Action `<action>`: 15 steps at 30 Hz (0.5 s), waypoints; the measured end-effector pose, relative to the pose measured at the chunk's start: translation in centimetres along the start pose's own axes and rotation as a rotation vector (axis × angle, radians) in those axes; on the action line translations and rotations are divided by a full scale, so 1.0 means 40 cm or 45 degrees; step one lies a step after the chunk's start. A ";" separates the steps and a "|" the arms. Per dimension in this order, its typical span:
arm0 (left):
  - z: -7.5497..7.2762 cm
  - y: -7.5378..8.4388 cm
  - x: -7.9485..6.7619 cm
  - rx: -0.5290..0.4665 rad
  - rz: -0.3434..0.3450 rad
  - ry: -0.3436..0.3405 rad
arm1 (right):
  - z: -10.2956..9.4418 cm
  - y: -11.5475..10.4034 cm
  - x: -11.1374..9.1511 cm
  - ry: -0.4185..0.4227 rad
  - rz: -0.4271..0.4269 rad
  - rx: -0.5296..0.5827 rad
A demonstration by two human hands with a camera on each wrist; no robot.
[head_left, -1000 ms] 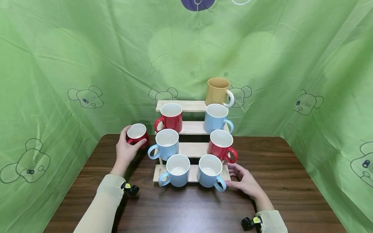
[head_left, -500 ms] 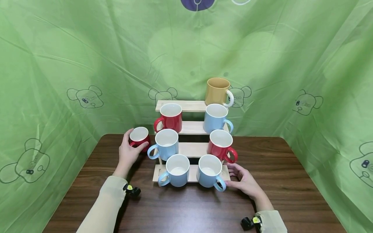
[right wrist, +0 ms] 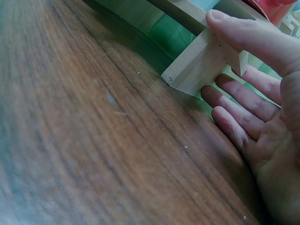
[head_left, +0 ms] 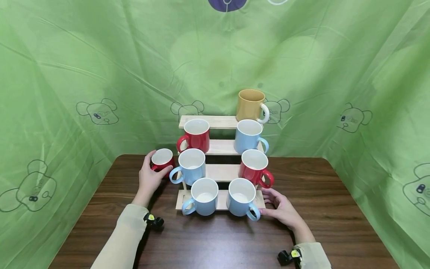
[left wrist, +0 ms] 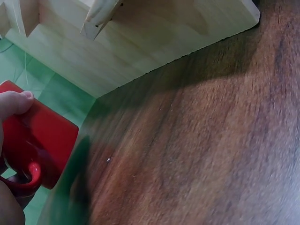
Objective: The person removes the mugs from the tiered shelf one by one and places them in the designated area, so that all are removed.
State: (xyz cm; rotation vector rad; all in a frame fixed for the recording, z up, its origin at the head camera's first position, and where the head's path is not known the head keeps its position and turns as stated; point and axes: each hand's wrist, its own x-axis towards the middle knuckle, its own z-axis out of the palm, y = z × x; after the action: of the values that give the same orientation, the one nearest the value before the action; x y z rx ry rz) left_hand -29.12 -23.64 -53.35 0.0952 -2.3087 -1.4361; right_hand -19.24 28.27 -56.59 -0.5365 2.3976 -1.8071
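At the left of the wooden rack, my left hand grips a red mug with a white inside. In the left wrist view the thumb lies across the side of this mug, and its handle faces the palm. My right hand is at the right end of the lowest shelf. The right wrist view shows its thumb over the shelf's front edge and its fingers fairly straight beside the end piece. Whether these fingers press the wood I cannot tell.
The stepped rack bears light blue mugs, red mugs and, at the top right, a tan mug with a white handle. Under it lies a dark wooden table. A green cloth hangs behind and at both sides.
My left hand has moved slightly right and toward me with the red mug, bringing it closer to the rack. My right hand and the mugs on the rack have stayed in place.
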 end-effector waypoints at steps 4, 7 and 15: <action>0.003 -0.007 -0.003 0.001 -0.004 0.006 | 0.001 0.001 0.001 0.000 -0.003 -0.002; 0.006 -0.009 -0.004 0.002 -0.002 0.006 | 0.001 0.001 0.000 -0.002 -0.002 0.006; 0.011 -0.011 -0.006 -0.004 -0.006 -0.007 | 0.002 0.001 0.000 -0.007 -0.007 0.011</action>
State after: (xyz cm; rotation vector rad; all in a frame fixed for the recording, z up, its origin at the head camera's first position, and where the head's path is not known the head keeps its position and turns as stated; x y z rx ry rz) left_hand -29.13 -23.40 -53.96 0.0959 -2.3115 -1.4443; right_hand -19.24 28.21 -56.65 -0.5469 2.3861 -1.8146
